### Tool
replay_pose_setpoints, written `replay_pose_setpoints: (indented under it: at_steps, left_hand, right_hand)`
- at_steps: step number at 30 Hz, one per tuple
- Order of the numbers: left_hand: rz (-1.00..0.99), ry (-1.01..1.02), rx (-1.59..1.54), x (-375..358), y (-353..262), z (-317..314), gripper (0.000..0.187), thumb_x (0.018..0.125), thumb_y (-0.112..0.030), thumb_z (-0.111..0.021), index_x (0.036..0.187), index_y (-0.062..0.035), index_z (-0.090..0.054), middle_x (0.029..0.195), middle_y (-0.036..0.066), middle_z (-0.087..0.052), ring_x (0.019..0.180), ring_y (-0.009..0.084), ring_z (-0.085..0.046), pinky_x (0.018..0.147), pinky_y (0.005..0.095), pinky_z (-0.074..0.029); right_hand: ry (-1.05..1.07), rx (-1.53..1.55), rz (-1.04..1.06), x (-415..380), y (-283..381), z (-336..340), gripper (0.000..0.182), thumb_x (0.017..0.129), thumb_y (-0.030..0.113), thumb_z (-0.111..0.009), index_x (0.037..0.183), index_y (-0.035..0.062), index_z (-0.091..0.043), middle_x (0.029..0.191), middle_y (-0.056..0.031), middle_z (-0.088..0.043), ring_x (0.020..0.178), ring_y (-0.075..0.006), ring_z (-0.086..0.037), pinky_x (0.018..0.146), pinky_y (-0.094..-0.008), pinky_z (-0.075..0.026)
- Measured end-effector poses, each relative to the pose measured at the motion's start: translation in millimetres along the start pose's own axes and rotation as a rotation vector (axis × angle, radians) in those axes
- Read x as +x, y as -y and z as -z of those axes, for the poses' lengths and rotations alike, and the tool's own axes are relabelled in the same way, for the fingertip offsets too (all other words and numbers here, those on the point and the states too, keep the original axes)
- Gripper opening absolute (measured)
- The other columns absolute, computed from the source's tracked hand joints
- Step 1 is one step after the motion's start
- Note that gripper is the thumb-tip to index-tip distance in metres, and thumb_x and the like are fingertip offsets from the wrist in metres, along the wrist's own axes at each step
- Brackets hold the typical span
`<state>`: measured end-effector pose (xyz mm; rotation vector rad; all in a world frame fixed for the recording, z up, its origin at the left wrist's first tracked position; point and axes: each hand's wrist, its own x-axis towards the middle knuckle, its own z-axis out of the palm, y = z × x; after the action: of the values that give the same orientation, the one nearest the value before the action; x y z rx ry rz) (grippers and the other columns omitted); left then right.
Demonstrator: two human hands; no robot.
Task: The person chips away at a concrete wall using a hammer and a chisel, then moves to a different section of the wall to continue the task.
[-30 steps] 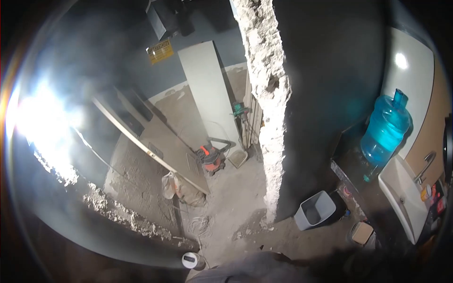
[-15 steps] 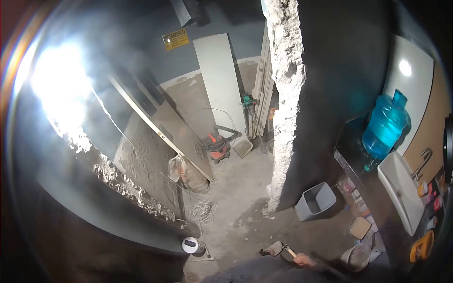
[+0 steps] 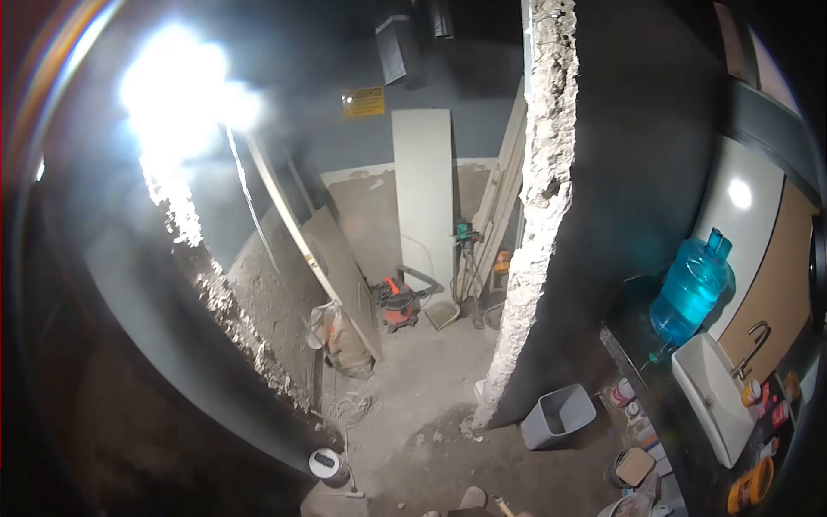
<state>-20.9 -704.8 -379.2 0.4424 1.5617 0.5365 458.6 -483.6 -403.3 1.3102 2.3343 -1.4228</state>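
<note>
At the bottom edge, only a sliver of my right hand (image 3: pixel 524 514) shows, at the end of a light wooden handle that looks like a trowel's (image 3: pixel 504 507). The greyish blade end (image 3: pixel 473 497) lies to the left of the handle, partly cut off by the frame. Most of the hand is below the view. My left hand does not appear.
A grey bin (image 3: pixel 558 419) stands beside the broken wall edge (image 3: pixel 538 202). On the right, a counter holds a white sink (image 3: pixel 713 401) and a blue water bottle (image 3: pixel 689 291). A white-lidded bucket (image 3: pixel 327 465), cable (image 3: pixel 355 408) and vacuum cleaner (image 3: pixel 399 308) are on the floor.
The view has tilted upward, so the room's contents sit lower in the frame. My right hand and the trowel have slipped mostly below the bottom edge.
</note>
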Motion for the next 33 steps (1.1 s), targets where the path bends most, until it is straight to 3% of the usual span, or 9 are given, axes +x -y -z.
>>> replay_pose_setpoints:
  at_steps: [1, 4, 12, 17, 18, 19, 20, 22, 33]
  left_hand:
    - [0.025, 0.000, 0.010, 6.1, 6.2, -3.6, 0.031, 0.090, -0.035, -0.075, 0.096, -0.0048, -0.077, 0.086, 0.007, -0.074, 0.068, 0.0179, -0.068, 0.056, 0.0333, -0.054]
    - [0.133, 0.008, 0.135, 58.1, -7.0, -22.0, 0.031, 0.090, -0.035, -0.075, 0.096, -0.0050, -0.077, 0.087, 0.007, -0.074, 0.068, 0.0179, -0.069, 0.056, 0.0331, -0.054]
    - [-0.165, -0.022, -0.028, 47.7, -136.0, -83.9, 0.038, 0.092, -0.031, -0.070, 0.114, 0.0001, -0.070, 0.101, 0.012, -0.075, 0.079, 0.0216, -0.073, 0.063, 0.0334, -0.059]
    - [0.161, -0.031, -0.150, 79.1, -26.1, -57.8, 0.034, 0.091, -0.028, -0.067, 0.109, 0.0013, -0.069, 0.083, 0.011, -0.070, 0.075, 0.0237, -0.069, 0.061, 0.0368, -0.055]
    - [0.063, 0.264, -0.677, 53.7, 11.7, -50.2, 0.039, 0.088, -0.034, -0.068, 0.103, 0.0020, -0.069, 0.076, 0.012, -0.065, 0.075, 0.0253, -0.067, 0.063, 0.0397, -0.053]
    - [0.014, -0.041, -0.496, 36.3, 42.7, -57.4, 0.038, 0.093, -0.036, -0.067, 0.111, -0.0034, -0.064, 0.068, 0.005, -0.053, 0.056, 0.0161, -0.051, 0.052, 0.0315, -0.041]
    - [0.057, 0.471, -0.853, 15.9, 63.6, -39.0, 0.036, 0.087, -0.033, -0.072, 0.106, -0.0028, -0.066, 0.069, 0.007, -0.055, 0.059, 0.0189, -0.052, 0.058, 0.0318, -0.042]
    - [0.037, 0.001, -0.679, -56.4, 73.6, -70.2, 0.031, 0.084, -0.026, -0.074, 0.102, -0.0016, -0.069, 0.075, 0.009, -0.062, 0.068, 0.0220, -0.060, 0.066, 0.0363, -0.048]
    - [-0.496, -0.340, 0.124, -90.2, 133.1, -107.3, 0.048, 0.083, -0.043, -0.071, 0.101, 0.0017, -0.074, 0.083, 0.011, -0.069, 0.074, 0.0206, -0.066, 0.066, 0.0402, -0.052]
  right_hand:
    - [-0.052, -0.097, 0.406, 15.0, -49.6, -11.3, 0.022, 0.086, 0.025, -0.064, 0.073, 0.0085, -0.066, 0.072, -0.0176, -0.065, 0.066, -0.0331, -0.064, 0.058, -0.0447, -0.047]
    - [-0.005, 0.054, 0.006, 11.4, -2.1, 19.2, 0.020, 0.085, 0.026, -0.065, 0.076, 0.0078, -0.066, 0.076, -0.0183, -0.065, 0.071, -0.0335, -0.064, 0.062, -0.0448, -0.047]
    - [-0.005, 0.166, -0.065, 10.0, 25.1, 69.3, 0.022, 0.084, 0.028, -0.066, 0.087, 0.0059, -0.068, 0.087, -0.0203, -0.066, 0.084, -0.0346, -0.063, 0.072, -0.0452, -0.048]
    - [0.007, 0.178, -0.085, -0.5, 3.1, 80.0, 0.026, 0.083, 0.029, -0.067, 0.093, 0.0047, -0.069, 0.094, -0.0215, -0.067, 0.093, -0.0353, -0.063, 0.079, -0.0454, -0.048]
    - [0.010, 0.177, -0.095, -2.5, -4.7, 79.8, 0.027, 0.083, 0.029, -0.067, 0.094, 0.0045, -0.069, 0.096, -0.0217, -0.067, 0.095, -0.0355, -0.063, 0.080, -0.0455, -0.048]
    - [0.010, 0.170, -0.104, -4.6, -13.0, 77.7, 0.029, 0.082, 0.030, -0.067, 0.095, 0.0042, -0.069, 0.097, -0.0220, -0.067, 0.096, -0.0356, -0.063, 0.081, -0.0455, -0.048]
    - [0.011, 0.167, -0.120, -6.7, -22.2, 76.9, 0.030, 0.082, 0.030, -0.067, 0.097, 0.0040, -0.069, 0.098, -0.0222, -0.067, 0.098, -0.0357, -0.063, 0.083, -0.0455, -0.048]
    - [0.012, 0.154, -0.151, -12.4, -42.2, 70.2, 0.032, 0.082, 0.030, -0.068, 0.099, 0.0035, -0.070, 0.101, -0.0227, -0.067, 0.102, -0.0360, -0.063, 0.085, -0.0456, -0.048]
    - [0.250, -0.128, -0.580, -24.9, -206.3, -42.4, 0.046, 0.080, 0.033, -0.069, 0.113, 0.0009, -0.071, 0.117, -0.0254, -0.069, 0.120, -0.0376, -0.062, 0.100, -0.0462, -0.048]
